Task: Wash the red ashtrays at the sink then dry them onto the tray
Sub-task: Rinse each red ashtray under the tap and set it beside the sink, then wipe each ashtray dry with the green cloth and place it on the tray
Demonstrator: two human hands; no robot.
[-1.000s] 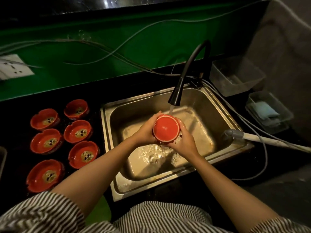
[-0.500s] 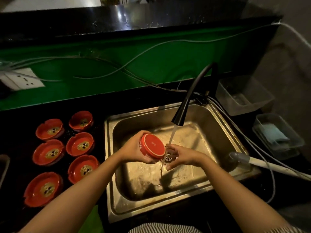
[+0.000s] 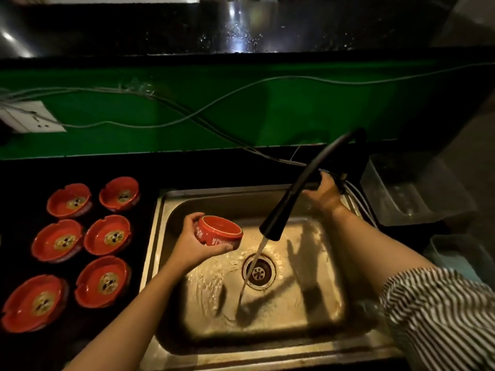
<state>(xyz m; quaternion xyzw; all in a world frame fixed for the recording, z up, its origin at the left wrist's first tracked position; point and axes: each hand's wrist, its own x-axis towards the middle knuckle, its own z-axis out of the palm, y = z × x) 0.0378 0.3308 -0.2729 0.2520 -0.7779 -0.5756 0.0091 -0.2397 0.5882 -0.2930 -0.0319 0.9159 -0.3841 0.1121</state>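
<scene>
head view, held ashtray: red ashtray [image 3: 218, 232] is upside down over the left part of the steel sink [image 3: 267, 346], clear of the water stream [image 3: 254, 259].
left hand: left hand [image 3: 191, 243] cups it from the side and below, fingers curled round the wall, thumb on the far edge.
right hand: right hand [image 3: 322, 192] is up at the base of the black faucet [image 3: 300, 188]; fingers seem to wrap something there, but it's too dark to tell what.
waiting stack: six more ashtrays [image 3: 107, 235] sit face up on the dark counter left of the sink, close together, with residue in their middles.
tray: can't pick out which container is the drying tray.
handling guess: looks rigid and glazed, probably ceramic or melamine; wet, so likely slippery, and chippable against steel.
where to hold: across the outer wall with a thumb over the rim, as now; the rim notches should give the fingers some purchase.
</scene>
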